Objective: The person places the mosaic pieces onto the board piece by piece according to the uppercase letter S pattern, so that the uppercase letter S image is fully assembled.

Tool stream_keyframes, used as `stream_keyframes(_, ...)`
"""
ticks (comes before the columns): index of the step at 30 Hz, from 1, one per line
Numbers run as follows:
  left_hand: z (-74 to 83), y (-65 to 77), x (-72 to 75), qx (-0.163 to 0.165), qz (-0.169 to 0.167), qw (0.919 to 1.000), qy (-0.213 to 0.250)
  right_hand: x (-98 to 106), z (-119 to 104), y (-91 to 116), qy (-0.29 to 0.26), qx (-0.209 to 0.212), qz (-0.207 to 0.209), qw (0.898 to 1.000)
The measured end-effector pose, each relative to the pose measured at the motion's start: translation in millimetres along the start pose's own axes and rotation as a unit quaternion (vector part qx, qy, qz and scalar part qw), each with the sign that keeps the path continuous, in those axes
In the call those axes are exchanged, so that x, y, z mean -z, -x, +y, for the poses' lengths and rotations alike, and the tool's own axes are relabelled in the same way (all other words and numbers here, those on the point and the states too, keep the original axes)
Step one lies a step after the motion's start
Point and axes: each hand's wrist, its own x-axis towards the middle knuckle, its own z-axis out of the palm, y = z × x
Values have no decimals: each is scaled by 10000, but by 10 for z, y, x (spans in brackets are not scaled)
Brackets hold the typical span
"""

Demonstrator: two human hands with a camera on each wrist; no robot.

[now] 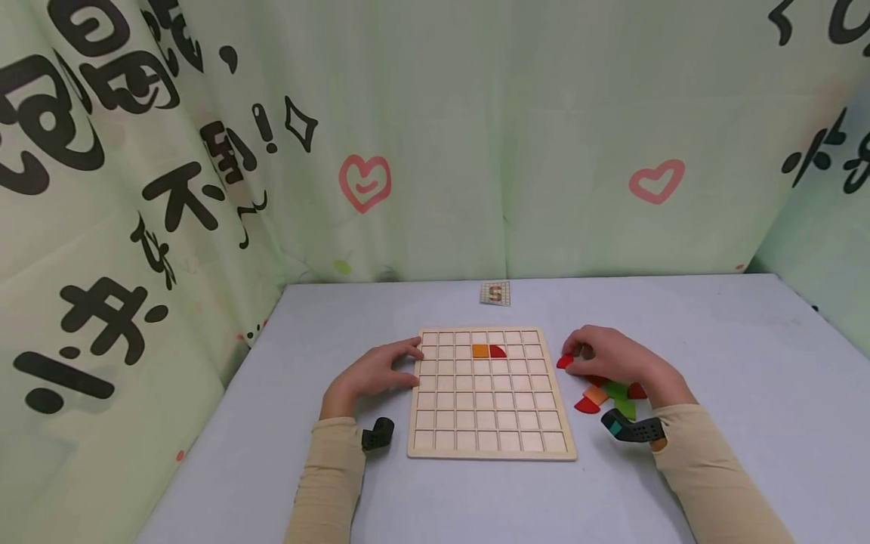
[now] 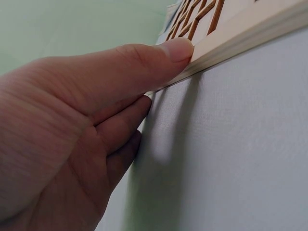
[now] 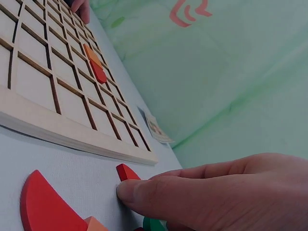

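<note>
A wooden grid board [image 1: 491, 456] lies flat on the table. In its second row from the top sit an orange square piece [image 1: 480, 351] and, to the right of it, a red quarter-round piece [image 1: 498, 351]. My left hand [image 1: 376, 370] touches the board's left edge with thumb and fingertips, the fingers fairly straight. To the right of the board, my right hand [image 1: 615, 355] pinches a red piece [image 3: 126, 172] between thumb and fingers; the fingers partly hide its shape. Under and beside that hand lie loose red, orange and green pieces, among them a red quarter-round [image 1: 587, 406].
A small printed card [image 1: 495, 293] with a grid pattern lies behind the board near the table's far edge. Curtains [image 1: 435, 143] with black lettering and pink hearts hang around the white-covered table [image 1: 340, 321]. Each wrist wears a black camera mount.
</note>
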Motion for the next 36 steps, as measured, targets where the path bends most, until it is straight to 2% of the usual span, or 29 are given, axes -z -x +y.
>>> stream_keyframes(27, -11, -7, -8, 4, 32, 10000, 18, 4, -36, 15, 139, 324, 91, 9993)
stream_keyframes(36, -17, -9, -9, -11, 37, 10000, -58, 27, -41, -4, 206, 356, 316, 9987)
